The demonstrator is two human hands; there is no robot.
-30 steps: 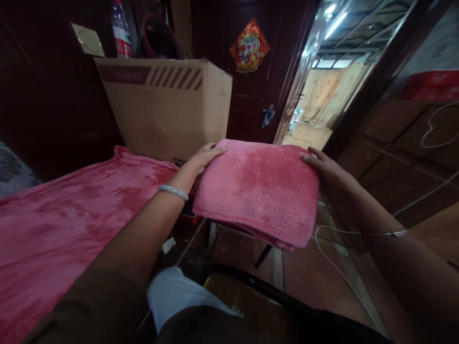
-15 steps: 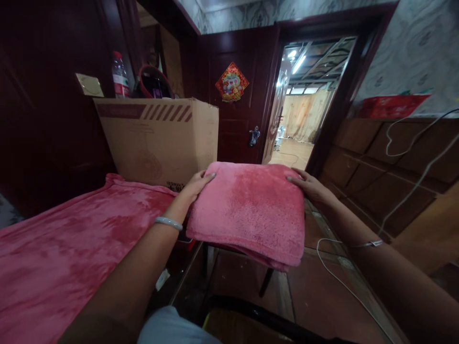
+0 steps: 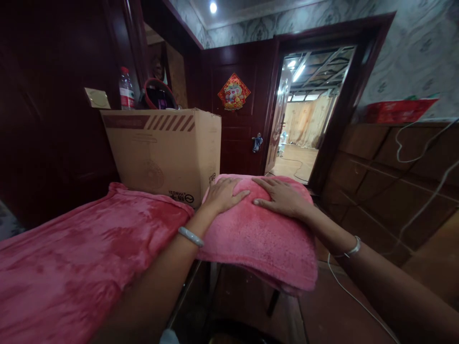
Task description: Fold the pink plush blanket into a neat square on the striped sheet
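Note:
A folded pink fleece blanket lies in front of me on a support with dark legs, its front edge hanging over. My left hand rests flat on the blanket's upper left part, fingers stretched out. On the upper right part lies my right hand, palm down with its fingers spread. The two thumbs point toward each other with a gap between them. Another pink fleece cover spreads over a surface at the left, beside the blanket.
A large cardboard box stands behind the pink cover, with a plastic bottle and a dark round container on top. A white cable runs along the floor at right. Wooden drawers carry a red box.
Both hands have left the blanket's side edges and moved inward onto its top, lying flat. The blanket's top now looks more rounded. The view has tilted up slightly.

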